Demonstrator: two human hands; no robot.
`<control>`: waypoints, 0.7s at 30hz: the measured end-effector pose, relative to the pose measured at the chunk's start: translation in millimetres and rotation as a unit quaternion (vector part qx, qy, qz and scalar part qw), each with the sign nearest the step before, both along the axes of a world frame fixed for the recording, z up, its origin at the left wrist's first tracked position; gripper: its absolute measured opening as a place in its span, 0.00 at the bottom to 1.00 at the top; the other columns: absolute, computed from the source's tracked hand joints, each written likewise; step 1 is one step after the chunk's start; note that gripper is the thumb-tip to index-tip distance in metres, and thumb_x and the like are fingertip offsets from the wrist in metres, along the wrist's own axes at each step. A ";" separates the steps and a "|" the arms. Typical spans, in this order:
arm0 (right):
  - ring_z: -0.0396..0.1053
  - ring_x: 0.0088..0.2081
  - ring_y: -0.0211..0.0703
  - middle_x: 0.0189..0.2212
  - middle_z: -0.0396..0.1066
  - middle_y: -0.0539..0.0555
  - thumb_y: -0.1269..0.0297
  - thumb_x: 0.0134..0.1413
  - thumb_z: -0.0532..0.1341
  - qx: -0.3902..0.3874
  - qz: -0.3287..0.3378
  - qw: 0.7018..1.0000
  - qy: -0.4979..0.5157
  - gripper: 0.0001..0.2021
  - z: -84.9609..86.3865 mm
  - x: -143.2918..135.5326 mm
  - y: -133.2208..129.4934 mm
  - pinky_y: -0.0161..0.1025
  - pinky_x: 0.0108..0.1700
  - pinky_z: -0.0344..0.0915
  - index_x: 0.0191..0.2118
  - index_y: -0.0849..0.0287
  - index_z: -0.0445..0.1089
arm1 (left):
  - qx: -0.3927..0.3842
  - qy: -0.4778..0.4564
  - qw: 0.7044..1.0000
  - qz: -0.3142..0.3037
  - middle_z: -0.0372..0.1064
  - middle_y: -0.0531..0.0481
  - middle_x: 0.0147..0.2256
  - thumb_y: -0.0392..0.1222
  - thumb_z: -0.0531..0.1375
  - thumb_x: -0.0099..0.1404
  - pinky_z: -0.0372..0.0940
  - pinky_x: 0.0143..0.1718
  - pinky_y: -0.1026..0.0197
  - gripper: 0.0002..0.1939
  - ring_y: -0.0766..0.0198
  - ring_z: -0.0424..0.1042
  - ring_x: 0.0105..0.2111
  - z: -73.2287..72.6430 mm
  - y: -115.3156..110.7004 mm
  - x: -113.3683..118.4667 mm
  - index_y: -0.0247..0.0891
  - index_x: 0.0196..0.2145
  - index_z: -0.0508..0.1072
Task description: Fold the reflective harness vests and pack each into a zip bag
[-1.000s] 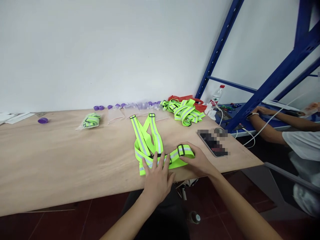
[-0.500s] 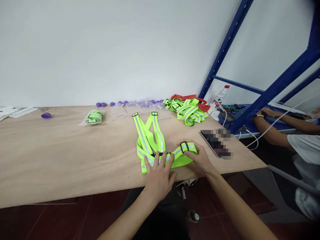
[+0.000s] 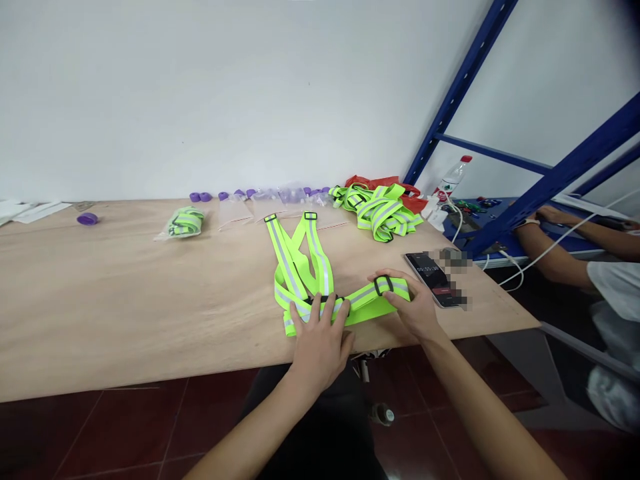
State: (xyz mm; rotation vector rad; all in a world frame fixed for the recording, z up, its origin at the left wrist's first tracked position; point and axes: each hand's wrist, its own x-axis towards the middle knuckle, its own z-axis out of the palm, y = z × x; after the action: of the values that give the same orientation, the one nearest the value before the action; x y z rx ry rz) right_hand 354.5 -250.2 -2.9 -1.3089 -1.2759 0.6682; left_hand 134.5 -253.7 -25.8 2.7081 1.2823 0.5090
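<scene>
A yellow-green strap harness (image 3: pixel 291 267) with silver stripes and black buckles lies near the table's front edge. My left hand (image 3: pixel 320 337) rests on its lower band, palm down with fingers spread. At the right end of that band, my right hand (image 3: pixel 414 307) grips the looped strap beside a black buckle (image 3: pixel 383 285), thumb below and fingers behind. The strap runs taut between my two hands. A second heap of the same straps (image 3: pixel 385 210) sits farther back on the right, and a bagged one (image 3: pixel 185 222) lies at the back left.
A phone (image 3: pixel 433 277) lies right of my right hand. Clear bags (image 3: pixel 277 200) and purple rings (image 3: pixel 201 197) line the wall. A bottle (image 3: pixel 453 177) stands by the blue frame (image 3: pixel 493 155). Another person's arms (image 3: pixel 555 257) show at the far right.
My right hand has moved right with the strap end and buckle, and the band is straighter. My left hand stays on the harness. The view has shifted slightly.
</scene>
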 end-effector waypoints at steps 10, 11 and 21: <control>0.74 0.48 0.52 0.45 0.77 0.57 0.55 0.51 0.68 -0.059 0.105 0.987 -0.111 0.17 14.2 15.1 -1.5 0.47 0.51 0.70 0.45 0.55 0.73 | -0.002 -0.003 1.000 -0.005 0.58 0.42 0.66 0.49 0.51 0.73 0.39 0.59 0.15 0.23 0.37 0.53 0.66 -2.7 -1.9 0.1 0.46 0.64 0.62; 0.74 0.49 0.52 0.45 0.77 0.57 0.55 0.52 0.67 -0.064 0.116 0.983 -0.130 0.16 16.3 17.6 -1.4 0.47 0.52 0.70 0.45 0.55 0.73 | -0.002 0.000 1.000 -0.005 0.57 0.42 0.66 0.49 0.50 0.73 0.39 0.59 0.15 0.24 0.38 0.53 0.66 -2.7 -2.2 0.0 0.46 0.64 0.62; 0.74 0.39 0.50 0.37 0.78 0.52 0.63 0.48 0.64 -0.174 0.228 0.874 -0.392 0.10 48.8 32.8 4.4 0.41 0.41 0.67 0.40 0.52 0.73 | 0.001 0.014 1.000 -0.003 0.58 0.43 0.66 0.47 0.49 0.74 0.41 0.60 0.17 0.23 0.39 0.54 0.66 -1.1 -1.6 0.2 0.47 0.64 0.63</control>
State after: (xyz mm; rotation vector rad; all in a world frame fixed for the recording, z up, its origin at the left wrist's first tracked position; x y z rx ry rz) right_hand 387.3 -245.8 45.8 -1.6721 -2.2574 0.7384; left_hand 134.7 -255.3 -26.9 2.7282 1.2797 0.4740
